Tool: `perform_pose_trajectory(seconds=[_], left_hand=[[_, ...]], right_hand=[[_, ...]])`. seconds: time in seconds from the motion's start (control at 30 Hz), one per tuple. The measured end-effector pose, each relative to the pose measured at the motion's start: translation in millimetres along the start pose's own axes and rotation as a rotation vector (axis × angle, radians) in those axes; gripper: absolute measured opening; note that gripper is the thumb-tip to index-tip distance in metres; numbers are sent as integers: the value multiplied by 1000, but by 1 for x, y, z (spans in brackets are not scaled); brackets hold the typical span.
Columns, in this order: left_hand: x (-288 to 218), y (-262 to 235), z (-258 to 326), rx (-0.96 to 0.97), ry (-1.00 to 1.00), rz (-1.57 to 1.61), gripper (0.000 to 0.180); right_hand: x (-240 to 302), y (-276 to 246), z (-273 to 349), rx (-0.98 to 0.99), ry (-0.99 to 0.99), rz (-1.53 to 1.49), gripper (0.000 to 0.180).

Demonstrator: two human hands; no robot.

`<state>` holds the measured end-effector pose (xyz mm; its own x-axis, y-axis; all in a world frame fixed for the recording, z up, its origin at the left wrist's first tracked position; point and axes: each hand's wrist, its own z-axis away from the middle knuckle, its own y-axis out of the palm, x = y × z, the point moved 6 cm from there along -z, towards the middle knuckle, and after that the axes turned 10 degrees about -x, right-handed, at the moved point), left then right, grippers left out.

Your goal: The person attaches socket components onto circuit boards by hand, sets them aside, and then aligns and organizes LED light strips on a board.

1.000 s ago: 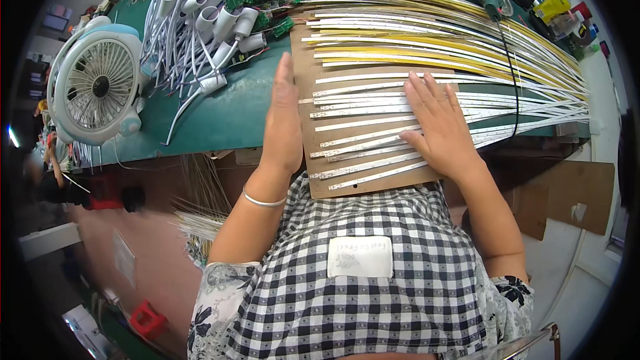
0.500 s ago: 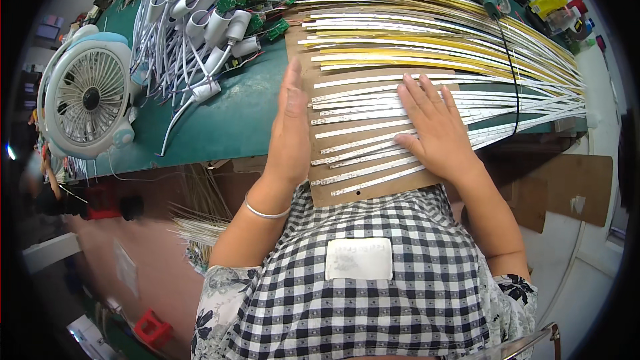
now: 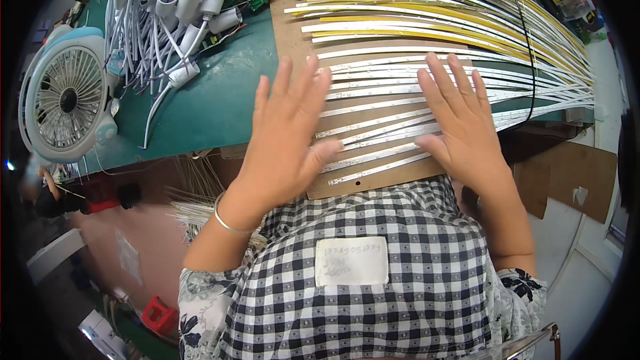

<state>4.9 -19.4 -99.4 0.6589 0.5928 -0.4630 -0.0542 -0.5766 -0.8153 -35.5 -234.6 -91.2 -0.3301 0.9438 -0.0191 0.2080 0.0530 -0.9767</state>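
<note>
We are looking down on both hands spread flat, palms down, over a brown board [image 3: 293,33] that is carrying rows of long light strips [image 3: 400,103]. Our left hand [image 3: 283,140] is sitting at the board's left edge, fingers splayed wide and gripping nothing, its thumb reaching right onto the near ends of the lowest strips. Our right hand [image 3: 460,127] is lying further right, also fully open and holding nothing, its palm and fingers pressing on the white strips in the lower rows. The strips are running left to right across us, their long axis crossing both sets of fingers, with their cut ends lined up near our left hand and their far lengths fanning off to the right past the table edge. The yellow strips [image 3: 400,30] are lying beyond both hands, further up the board. So our left hand is the nearer one to the strip ends, and our right to their mid-lengths. Off to the left, a small white fan [image 3: 67,100] and a heap of white lamp sockets [image 3: 173,13] are resting on the green mat [image 3: 220,103].
</note>
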Motion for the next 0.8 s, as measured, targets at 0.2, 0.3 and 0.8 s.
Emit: perform_pose_trajectory(seconds=[0.2, 0.3, 0.8], left_hand=[[-23, 8, 27, 173, 117, -277, 68], [-12, 8, 20, 159, -21, -369, 68], [-12, 9, 23, 175, -88, -177, 75]], right_hand=[[5, 15, 21, 89, -41, -34, 78], [11, 18, 14, 68, -12, -46, 77], [-2, 14, 0, 38, 19, -15, 76]])
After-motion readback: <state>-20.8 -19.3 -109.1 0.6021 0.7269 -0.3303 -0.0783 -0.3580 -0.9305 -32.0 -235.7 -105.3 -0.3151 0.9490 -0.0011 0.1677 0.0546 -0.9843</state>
